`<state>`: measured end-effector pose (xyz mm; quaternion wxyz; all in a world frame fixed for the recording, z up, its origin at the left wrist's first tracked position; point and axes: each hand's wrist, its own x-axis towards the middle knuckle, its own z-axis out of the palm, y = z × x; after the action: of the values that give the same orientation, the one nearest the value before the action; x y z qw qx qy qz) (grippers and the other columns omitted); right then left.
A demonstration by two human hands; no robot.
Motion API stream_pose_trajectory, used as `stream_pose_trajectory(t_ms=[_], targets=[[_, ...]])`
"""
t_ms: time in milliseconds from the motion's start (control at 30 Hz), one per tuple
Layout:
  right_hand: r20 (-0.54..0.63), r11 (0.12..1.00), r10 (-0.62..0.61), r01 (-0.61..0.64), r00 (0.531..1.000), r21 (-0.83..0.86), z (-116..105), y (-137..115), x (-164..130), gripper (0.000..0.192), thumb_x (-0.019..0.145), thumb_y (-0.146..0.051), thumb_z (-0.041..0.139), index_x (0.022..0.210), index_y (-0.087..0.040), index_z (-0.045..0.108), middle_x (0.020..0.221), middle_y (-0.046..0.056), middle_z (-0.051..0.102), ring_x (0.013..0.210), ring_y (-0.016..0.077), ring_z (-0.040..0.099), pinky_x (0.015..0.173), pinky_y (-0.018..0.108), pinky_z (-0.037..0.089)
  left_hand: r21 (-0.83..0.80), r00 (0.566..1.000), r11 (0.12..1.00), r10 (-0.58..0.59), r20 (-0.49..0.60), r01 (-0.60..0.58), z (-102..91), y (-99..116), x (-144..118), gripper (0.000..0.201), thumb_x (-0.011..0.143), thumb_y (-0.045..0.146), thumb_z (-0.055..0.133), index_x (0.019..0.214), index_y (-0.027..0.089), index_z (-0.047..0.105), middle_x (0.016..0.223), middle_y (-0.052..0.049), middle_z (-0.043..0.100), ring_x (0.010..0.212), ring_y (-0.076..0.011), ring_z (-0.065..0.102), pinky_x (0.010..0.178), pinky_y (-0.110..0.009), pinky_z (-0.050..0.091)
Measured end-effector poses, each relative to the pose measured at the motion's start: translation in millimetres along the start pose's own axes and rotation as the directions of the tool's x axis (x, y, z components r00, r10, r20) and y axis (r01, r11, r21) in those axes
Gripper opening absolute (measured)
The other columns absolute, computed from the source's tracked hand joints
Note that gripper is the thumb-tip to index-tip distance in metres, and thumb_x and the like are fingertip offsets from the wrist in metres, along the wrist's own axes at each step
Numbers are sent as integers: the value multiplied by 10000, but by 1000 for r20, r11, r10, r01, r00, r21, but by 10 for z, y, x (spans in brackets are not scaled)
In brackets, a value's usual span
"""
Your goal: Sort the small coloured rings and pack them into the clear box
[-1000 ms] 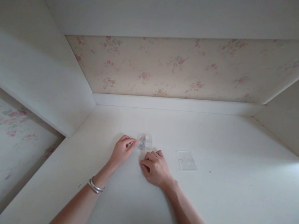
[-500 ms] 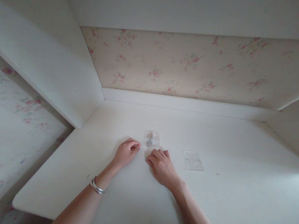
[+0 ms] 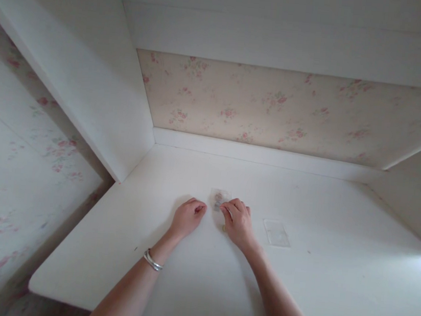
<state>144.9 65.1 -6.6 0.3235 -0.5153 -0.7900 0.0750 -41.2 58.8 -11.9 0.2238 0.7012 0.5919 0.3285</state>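
On the desk (image 3: 187,291), find at far left silver bangles (image 3: 153,262), then left hand (image 3: 189,217): rests just left of the clear compartment box (image 3: 227,194), grip curled narrow; cannot tell whether closed on anything. Next, the box: lies flat near mid-desk, roughly square to the back edge; cannot make out a long axis. Holds small pieces (image 3: 218,198) lined front to back. Then right hand (image 3: 239,222): overlaps the box's near right corner, grip narrow; cannot tell what lies between thumb and forefinger. See a small yellowish piece (image 3: 223,228) by the thumb, newly visible. Farther right, clear flat panel (image 3: 276,233): lies apart, slants toward near right. Since half a second ago, has brought right hand from before the box to over its corner; keeps left hand beside it.
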Motion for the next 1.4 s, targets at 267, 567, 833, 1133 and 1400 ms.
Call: stream_pose_trajectory(t_ms=[267, 567, 833, 1133, 1400], targets=[[-40, 1000, 26, -26, 999, 3, 82, 105, 54, 223, 902, -308, 448, 873, -235, 657, 843, 40, 593, 808, 170, 529, 717, 300, 342, -22, 1000, 1000, -5, 0, 5, 0, -34, -9, 201, 850, 258, 484, 854, 201, 676, 828, -23, 642, 746, -136, 574, 696, -250, 432], [-140, 921, 308, -258, 941, 292, -98, 372, -270, 298, 874, -402, 459, 829, -194, 667, 814, 47, 577, 721, 158, 531, 666, 297, 417, -9, 1000, 1000, 6, 13, -6, 0, -24, -7, 199, 846, 264, 485, 831, 202, 673, 820, -21, 646, 740, -137, 575, 691, -251, 434], [-114, 858, 398, -326, 910, 397, -41, 481, -253, 299, 848, -417, 487, 805, -198, 685, 761, 34, 571, 634, 140, 501, 603, 280, 405, -24, 997, 998, 67, 37, -66, 15, 22, -73, 255, 878, 329, 445, 842, 202, 664, 791, -24, 619, 703, -130, 557, 662, -239, 434], [-97, 850, 389, -317, 916, 421, -89, 458, -231, 276, 840, -381, 495, 793, -191, 690, 754, 35, 576, 643, 138, 511, 608, 266, 405, 65, 944, 963, 243, 223, -263, 105, 421, -207, 232, 894, 312, 447, 905, 225, 663, 890, -35, 572, 732, -119, 557, 698, -230, 443], [-87, 863, 365, -302, 927, 405, -142, 420, -229, 242, 849, -318, 481, 786, -203, 685, 755, 21, 564, 660, 129, 520, 625, 252, 401, 286, 899, 878, 283, 333, -383, 271, 593, -235, 210, 887, 292, 463, 946, 228, 654, 918, -37, 551, 723, -139, 575, 701, -270, 467]])
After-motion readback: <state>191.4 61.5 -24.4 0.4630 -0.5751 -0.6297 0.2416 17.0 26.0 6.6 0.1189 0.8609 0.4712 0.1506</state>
